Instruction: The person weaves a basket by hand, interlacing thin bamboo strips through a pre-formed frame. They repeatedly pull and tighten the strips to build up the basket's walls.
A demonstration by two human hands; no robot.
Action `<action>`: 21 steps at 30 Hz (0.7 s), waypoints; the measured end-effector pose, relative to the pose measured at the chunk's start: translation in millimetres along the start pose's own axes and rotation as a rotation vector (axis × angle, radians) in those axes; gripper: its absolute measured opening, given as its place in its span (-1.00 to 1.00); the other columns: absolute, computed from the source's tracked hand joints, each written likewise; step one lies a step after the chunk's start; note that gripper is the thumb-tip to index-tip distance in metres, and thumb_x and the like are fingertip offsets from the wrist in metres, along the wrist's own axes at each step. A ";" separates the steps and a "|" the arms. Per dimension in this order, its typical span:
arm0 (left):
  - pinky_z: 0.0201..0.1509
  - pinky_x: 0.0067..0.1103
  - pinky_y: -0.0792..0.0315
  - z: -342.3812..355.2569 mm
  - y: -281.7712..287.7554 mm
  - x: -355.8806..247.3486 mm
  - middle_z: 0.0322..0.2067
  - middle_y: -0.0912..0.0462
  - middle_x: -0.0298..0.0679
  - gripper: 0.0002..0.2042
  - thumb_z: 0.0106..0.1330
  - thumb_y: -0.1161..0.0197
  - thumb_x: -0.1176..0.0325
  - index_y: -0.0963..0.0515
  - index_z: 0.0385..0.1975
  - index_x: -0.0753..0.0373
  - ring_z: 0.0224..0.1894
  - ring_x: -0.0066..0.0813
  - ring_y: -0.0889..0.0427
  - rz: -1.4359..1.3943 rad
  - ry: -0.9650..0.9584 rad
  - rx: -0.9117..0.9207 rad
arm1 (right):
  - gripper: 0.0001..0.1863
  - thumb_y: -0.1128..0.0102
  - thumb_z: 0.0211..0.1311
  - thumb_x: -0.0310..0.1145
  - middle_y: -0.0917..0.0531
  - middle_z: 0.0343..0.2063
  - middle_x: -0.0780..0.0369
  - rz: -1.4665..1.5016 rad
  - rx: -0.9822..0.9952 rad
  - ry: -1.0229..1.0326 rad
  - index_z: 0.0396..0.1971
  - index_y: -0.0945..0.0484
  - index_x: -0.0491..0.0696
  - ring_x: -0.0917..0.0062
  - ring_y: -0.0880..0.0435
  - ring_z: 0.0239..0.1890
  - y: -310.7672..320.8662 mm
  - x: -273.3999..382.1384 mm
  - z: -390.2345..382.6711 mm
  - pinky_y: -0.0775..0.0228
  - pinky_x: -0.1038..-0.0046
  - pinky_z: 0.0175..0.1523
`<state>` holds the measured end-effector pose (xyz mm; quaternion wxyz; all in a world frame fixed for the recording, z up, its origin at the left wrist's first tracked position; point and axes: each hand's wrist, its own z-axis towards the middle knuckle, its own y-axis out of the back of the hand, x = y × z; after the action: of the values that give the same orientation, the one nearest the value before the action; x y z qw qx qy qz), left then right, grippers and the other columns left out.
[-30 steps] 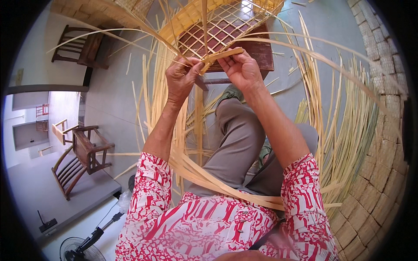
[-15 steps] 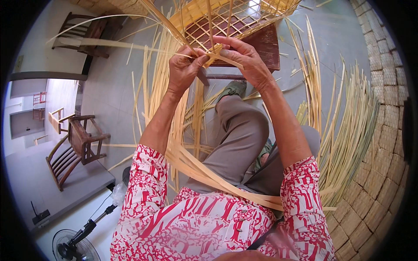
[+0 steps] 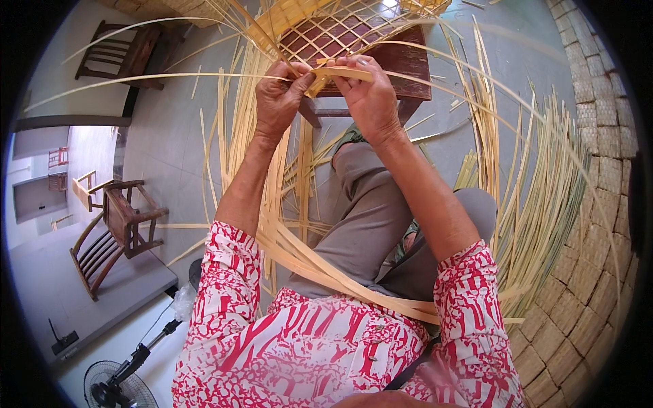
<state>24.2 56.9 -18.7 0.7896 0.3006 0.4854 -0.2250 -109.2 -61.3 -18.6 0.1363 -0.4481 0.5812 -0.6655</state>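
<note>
Both arms stretch forward, hands raised side by side over the knees. The left hand (image 3: 282,98) pinches a thin bamboo strip (image 3: 340,72) between thumb and fingertips; the right hand (image 3: 371,95) curls tight on the same strip, right at the edge of the open lattice weave (image 3: 333,34) lying on the dark wooden stool (image 3: 401,64). Pale, flat, springy strips (image 3: 537,197) fan across the grey floor (image 3: 170,143). Since a second ago, the hands sit closer together and higher in view.
</note>
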 end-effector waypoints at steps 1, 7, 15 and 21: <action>-0.23 -0.64 -0.43 0.1 -0.8 -0.1 -0.36 -0.59 -0.37 -0.92 0.33 -0.44 0.45 -0.71 -0.26 0.29 -0.32 -0.63 -0.55 0.015 0.012 0.001 | -0.82 0.04 0.50 -0.33 -0.65 -0.17 0.16 0.061 -0.028 -0.012 -0.17 -0.48 -0.12 0.39 -0.66 -0.01 0.5 -1.5 0.0 -0.45 0.35 0.25; -0.17 -0.67 -0.43 0.1 0.9 -2.7 -0.30 -0.63 -0.39 -0.90 0.36 -0.42 0.47 -0.72 -0.19 0.27 -0.26 -0.66 -0.56 0.070 -0.046 0.017 | -0.72 0.05 0.50 -0.23 -0.65 -0.15 0.14 0.232 -0.188 -0.062 -0.11 -0.50 -0.15 0.31 -0.63 0.02 -7.7 -7.9 -6.2 -0.42 0.23 0.32; -0.24 -0.71 -0.39 -0.8 0.8 -5.3 -0.35 -0.65 -0.45 -0.91 0.37 -0.41 0.48 -0.73 -0.18 0.24 -0.33 -0.74 -0.51 0.079 -0.037 -0.028 | -0.60 -0.03 0.46 -0.21 -0.54 0.04 0.04 0.294 -0.164 -0.119 0.10 -0.41 -0.19 0.26 -0.55 0.15 -12.5 -3.0 -14.6 -0.36 0.22 0.39; -0.33 -0.70 -0.38 0.0 -2.3 -2.0 -0.36 -0.67 -0.45 -0.92 0.37 -0.40 0.49 -0.75 -0.20 0.24 -0.40 -0.76 -0.50 0.167 -0.106 -0.112 | -0.42 -0.32 0.35 -0.39 -0.51 0.13 0.08 -0.114 -0.030 -0.048 0.27 -0.28 -0.20 0.32 -0.52 0.26 -6.9 -12.6 -6.7 -0.34 0.26 0.46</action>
<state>21.8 55.3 -17.5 0.8456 0.2831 0.4282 -0.1462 -104.8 -46.1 -17.4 0.1057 -0.4982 0.5611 -0.6525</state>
